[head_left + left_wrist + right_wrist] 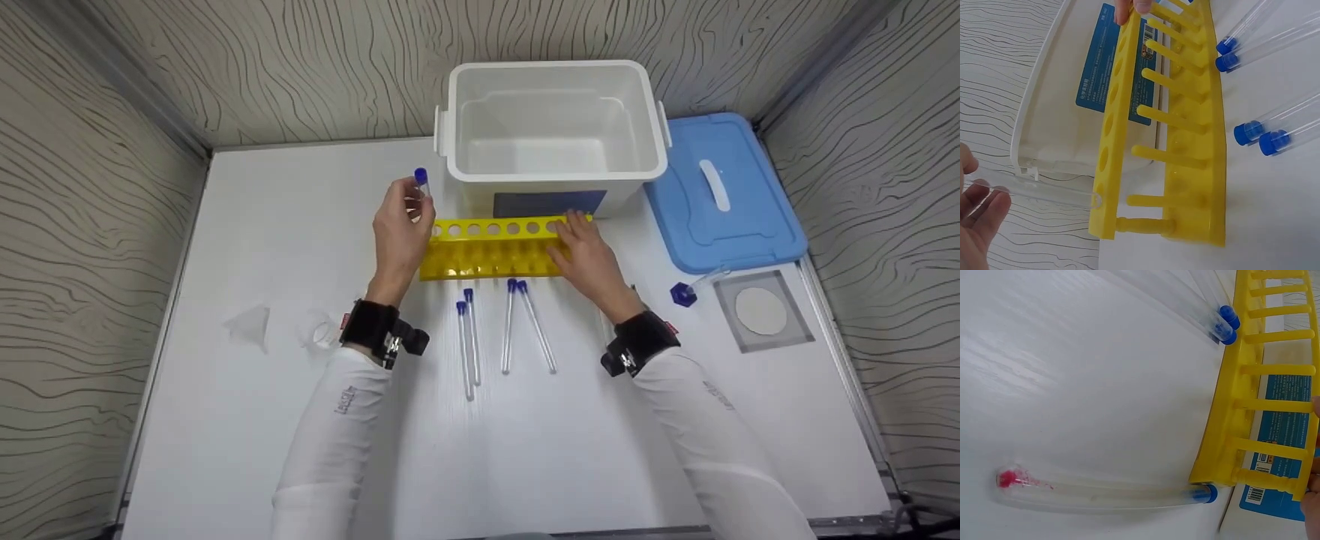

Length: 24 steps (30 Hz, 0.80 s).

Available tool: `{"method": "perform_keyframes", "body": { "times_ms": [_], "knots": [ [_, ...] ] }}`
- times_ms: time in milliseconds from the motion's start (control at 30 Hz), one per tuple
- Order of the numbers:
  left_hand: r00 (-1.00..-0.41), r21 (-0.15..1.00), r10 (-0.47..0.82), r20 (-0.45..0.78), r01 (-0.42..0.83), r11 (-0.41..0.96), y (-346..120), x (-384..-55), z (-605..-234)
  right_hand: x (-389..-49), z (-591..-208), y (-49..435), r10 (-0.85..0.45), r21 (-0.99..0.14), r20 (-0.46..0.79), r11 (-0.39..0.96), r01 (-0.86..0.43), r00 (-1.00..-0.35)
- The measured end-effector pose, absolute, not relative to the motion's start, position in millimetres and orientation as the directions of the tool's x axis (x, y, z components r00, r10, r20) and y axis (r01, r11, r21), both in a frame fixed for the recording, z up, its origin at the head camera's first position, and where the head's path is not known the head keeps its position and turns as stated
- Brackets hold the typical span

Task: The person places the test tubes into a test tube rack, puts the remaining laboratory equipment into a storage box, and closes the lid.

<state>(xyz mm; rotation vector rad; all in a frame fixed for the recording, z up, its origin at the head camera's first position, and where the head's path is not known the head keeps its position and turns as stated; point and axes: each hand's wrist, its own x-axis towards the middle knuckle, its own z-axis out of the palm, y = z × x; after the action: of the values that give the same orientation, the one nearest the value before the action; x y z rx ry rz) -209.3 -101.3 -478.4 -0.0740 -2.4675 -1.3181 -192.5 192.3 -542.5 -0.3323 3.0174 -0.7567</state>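
My left hand [401, 232] pinches a clear test tube [1044, 191] with a blue cap [421, 176]. The tube's rounded bottom end is at the end hole of a yellow test tube rack [487, 259], on the rack's left. At the other end, my right hand [589, 259] grips the top rail. Several blue-capped test tubes [508, 330] lie in front of the rack, caps towards it. By the rack's right end, another capped tube [1100, 492] has red material at its bottom; my right arm partly hides it in the head view.
Behind the rack stands an open white box [555, 180], with its blue lid [731, 217] on the right. A blue-based clear cylinder [684, 294] lies near a grey square with a white disc [761, 311]. On the left are a clear funnel-shaped piece [251, 326] and clear glassware [322, 334].
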Motion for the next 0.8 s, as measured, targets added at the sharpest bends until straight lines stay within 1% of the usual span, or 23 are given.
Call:
{"method": "perform_keyframes", "body": {
  "times_ms": [100,233,467,633,800],
  "knots": [
    [-0.943,0.800,-0.110,0.313,0.199,0.566,-103.3,-210.9,-483.2,-193.1,-542.4,192.1,-0.215,-0.465,0.044,0.860,-0.210,-0.976],
    [-0.957,0.810,-0.110,0.268,0.162,0.564,-105.0,-210.9,-489.0,-193.5,-541.8,190.7,-0.211,-0.464,0.033,0.862,-0.202,-0.977],
    [-0.983,0.824,-0.111,0.149,0.061,0.563,-103.6,-209.5,-497.1,-194.3,-541.3,188.9,-0.206,-0.455,0.026,0.869,-0.195,-0.978],
    [-0.991,0.827,-0.120,0.064,-0.015,0.563,-100.4,-207.7,-501.3,-195.2,-541.3,189.0,-0.202,-0.450,0.033,0.872,-0.195,-0.979],
    [-0.993,0.813,-0.118,0.016,-0.056,0.580,-99.6,-206.3,-507.7,-194.8,-541.4,188.0,-0.204,-0.461,0.039,0.865,-0.199,-0.978]
  ]
}}
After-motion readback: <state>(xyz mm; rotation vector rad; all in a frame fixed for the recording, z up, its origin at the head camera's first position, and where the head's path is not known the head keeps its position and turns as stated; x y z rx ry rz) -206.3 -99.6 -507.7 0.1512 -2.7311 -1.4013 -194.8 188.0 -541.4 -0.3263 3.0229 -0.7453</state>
